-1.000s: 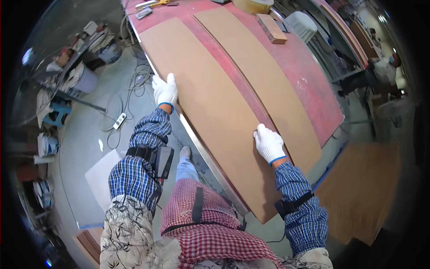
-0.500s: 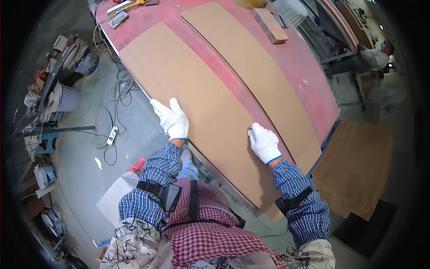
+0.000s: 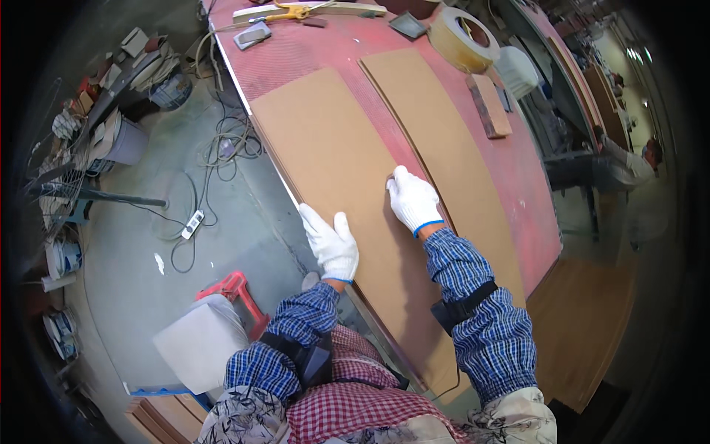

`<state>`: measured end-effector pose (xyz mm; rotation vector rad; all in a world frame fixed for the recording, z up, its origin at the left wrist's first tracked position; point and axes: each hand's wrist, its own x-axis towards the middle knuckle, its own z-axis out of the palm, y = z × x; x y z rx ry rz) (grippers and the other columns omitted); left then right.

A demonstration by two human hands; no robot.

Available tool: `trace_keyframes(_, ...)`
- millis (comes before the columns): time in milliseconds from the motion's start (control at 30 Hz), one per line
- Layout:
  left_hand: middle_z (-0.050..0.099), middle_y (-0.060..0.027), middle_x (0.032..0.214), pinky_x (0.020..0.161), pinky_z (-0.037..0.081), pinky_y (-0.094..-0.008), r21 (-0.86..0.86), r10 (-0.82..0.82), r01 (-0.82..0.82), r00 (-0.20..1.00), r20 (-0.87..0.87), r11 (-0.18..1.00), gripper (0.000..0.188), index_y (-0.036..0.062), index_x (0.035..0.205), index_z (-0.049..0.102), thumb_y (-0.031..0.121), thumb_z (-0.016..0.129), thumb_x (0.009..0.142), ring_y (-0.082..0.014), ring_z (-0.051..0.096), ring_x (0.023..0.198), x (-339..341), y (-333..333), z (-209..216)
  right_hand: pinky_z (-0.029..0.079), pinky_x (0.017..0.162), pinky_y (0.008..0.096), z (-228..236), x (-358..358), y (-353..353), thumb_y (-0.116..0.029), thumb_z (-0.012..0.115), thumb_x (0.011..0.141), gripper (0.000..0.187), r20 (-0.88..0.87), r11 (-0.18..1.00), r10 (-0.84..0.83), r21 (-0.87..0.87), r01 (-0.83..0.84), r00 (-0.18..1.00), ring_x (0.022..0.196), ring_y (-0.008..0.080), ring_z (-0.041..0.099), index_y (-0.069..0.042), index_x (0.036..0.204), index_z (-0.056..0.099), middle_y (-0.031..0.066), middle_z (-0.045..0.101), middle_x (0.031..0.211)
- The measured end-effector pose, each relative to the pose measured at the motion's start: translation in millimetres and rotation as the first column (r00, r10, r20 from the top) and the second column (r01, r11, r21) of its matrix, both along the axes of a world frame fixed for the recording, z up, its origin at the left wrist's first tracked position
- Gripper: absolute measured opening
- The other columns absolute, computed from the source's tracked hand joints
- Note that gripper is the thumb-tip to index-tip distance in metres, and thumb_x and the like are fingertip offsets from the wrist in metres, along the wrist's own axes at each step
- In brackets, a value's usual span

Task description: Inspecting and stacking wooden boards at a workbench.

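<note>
A long brown board point(image 3: 318, 126) lies along the left side of the pink-topped table point(image 3: 355, 48). My left hand point(image 3: 333, 244), in a white knitted glove with a blue cuff edge, rests on the board's left edge, fingers stretched out and thumb apart. My right hand point(image 3: 414, 198), gloved alike, is closed at the board's right edge. A small brownish bit shows at its fingertips, too little to name. A second brown board point(image 3: 444, 126) lies to the right, a strip of pink tabletop between the two.
Farther back are a wooden block point(image 3: 489, 107), a large tape roll point(image 3: 464, 41), a grey block point(image 3: 252, 35) and a yellow air gun point(image 3: 288, 11). A red stool point(image 3: 237, 288), power strip point(image 3: 192, 224) and cables are on the floor at left. A person point(image 3: 629, 166) stands at far right.
My right hand has slid away from me along the board's right edge, still closed. My left hand stays near the same spot on the left edge. The view has shifted, showing more of the stool.
</note>
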<state>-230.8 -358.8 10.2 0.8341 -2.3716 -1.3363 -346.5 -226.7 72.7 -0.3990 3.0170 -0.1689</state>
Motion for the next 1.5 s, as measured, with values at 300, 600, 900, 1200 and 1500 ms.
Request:
trace_keyframes(300, 0.028, -0.0362, 0.148, 0.113, 0.028, -0.0516, -0.008, 0.023, -0.023, 0.999, 0.026, 1.0, 0.085, -0.0104, 0.15, 0.013, 0.029, 0.061, 0.091, -0.0505, 0.034, 0.133, 1.6, 3.6, 0.1, 0.05, 0.073, 0.0522, 7.1, -106.1, -80.0, -0.025, 0.052, 0.093, 0.023, -0.024, 0.996, 0.069, -0.046, -0.07, 0.997, 0.082, 0.042, 0.066, -0.003, 0.098, 0.056, 0.0214, 0.069, 0.088)
trace_keyframes(600, 0.027, -0.0386, 0.147, 0.111, 0.028, -0.0536, 0.006, -0.016, 0.016, 0.999, 0.049, 1.0, 0.087, -0.0127, 0.149, 0.012, 0.029, 0.062, 0.09, -0.0534, 0.035, 0.13, 2.7, 3.2, 3.3, 0.05, 0.081, 0.052, 5.9, -189.6, -139.8, -0.026, 0.051, 0.093, 0.028, -0.049, 0.993, 0.115, -0.032, -0.117, 0.992, 0.09, 0.0432, 0.066, -0.001, 0.102, 0.059, 0.0251, 0.068, 0.095)
trace_keyframes(900, 0.027, -0.0391, 0.146, 0.111, 0.027, -0.0543, 0.03, -0.034, 0.033, 0.998, 0.046, 0.999, 0.087, -0.013, 0.149, 0.011, 0.031, 0.06, 0.092, -0.0537, 0.034, 0.131, 3.8, 1.4, 2.5, 0.048, 0.09, 0.0507, 14.2, -232.7, -172.2, -0.026, 0.051, 0.092, 0.032, -0.043, 0.99, 0.136, -0.018, -0.137, 0.99, 0.103, 0.0439, 0.062, -0.001, 0.108, 0.062, 0.0276, 0.066, 0.105)
trace_keyframes(1200, 0.028, -0.0372, 0.147, 0.112, 0.028, -0.0533, 0.016, -0.018, 0.017, 0.999, 0.048, 1.0, 0.086, -0.0115, 0.149, 0.012, 0.031, 0.06, 0.092, -0.0523, 0.035, 0.131, 3.9, 5.0, 1.1, 0.048, 0.084, 0.0524, 15.0, -167.4, -110.0, -0.029, 0.053, 0.093, 0.03, 0.005, 0.981, 0.189, -0.041, -0.188, 0.982, 0.093, 0.0446, 0.063, -0.002, 0.104, 0.06, 0.0275, 0.067, 0.095)
trace_keyframes(1500, 0.028, -0.0362, 0.148, 0.114, 0.028, -0.0479, 0.002, 0.007, -0.007, 1.0, 0.006, 1.0, 0.08, -0.01, 0.149, 0.014, 0.032, 0.056, 0.095, -0.0487, 0.033, 0.136, 0.0, 4.6, 0.1, 0.05, 0.073, 0.0522, 14.0, -7.9, 14.9, -0.027, 0.054, 0.093, 0.024, 0.092, 0.997, 0.078, -0.03, -0.076, 0.993, 0.082, 0.0422, 0.065, -0.003, 0.096, 0.056, 0.0232, 0.067, 0.085)
